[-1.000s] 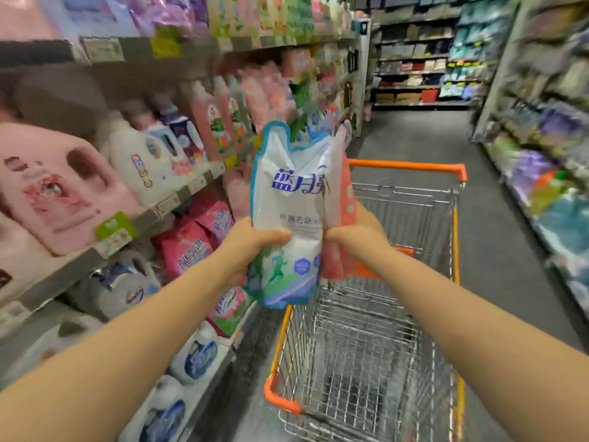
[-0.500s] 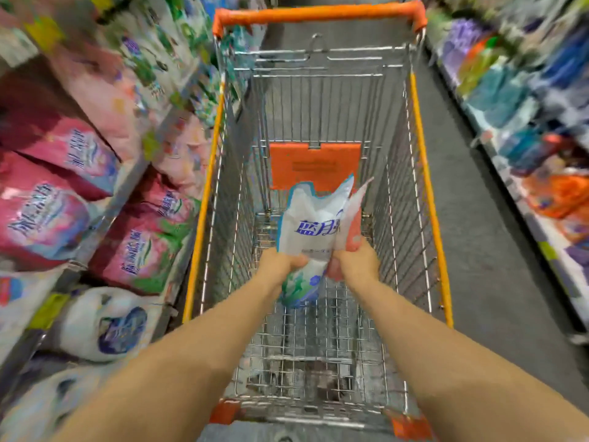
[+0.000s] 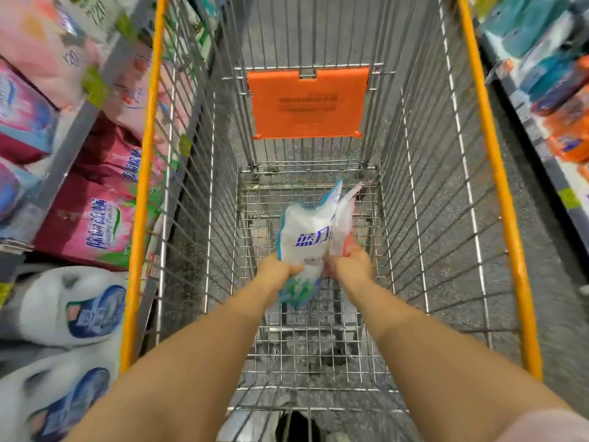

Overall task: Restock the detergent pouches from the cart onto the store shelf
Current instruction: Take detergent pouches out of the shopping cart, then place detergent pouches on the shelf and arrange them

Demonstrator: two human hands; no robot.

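Observation:
Both arms reach down into a wire shopping cart [image 3: 497,173] with orange rims. My left hand [image 3: 276,268] grips a white and blue detergent pouch [image 3: 304,237] with blue characters by its lower left side. My right hand [image 3: 352,266] grips a second, white and pink pouch [image 3: 342,218] right beside the first; most of it is hidden behind the blue one. Both pouches stand upright, low inside the cart, close above its wire floor. The store shelf [image 3: 60,167] runs along the left.
An orange flap [image 3: 307,103] hangs on the cart's far wall. On the left shelf lie pink detergent bags [image 3: 92,224] and, lower down, white jugs with blue labels [image 3: 76,307]. Blue and orange packs [image 3: 561,74] fill the shelf on the right. Grey aisle floor shows through the wires.
The view has tilted from the aisle down into the cart. Both hands, holding the two pouches all along, have gone from chest height down to near the cart floor.

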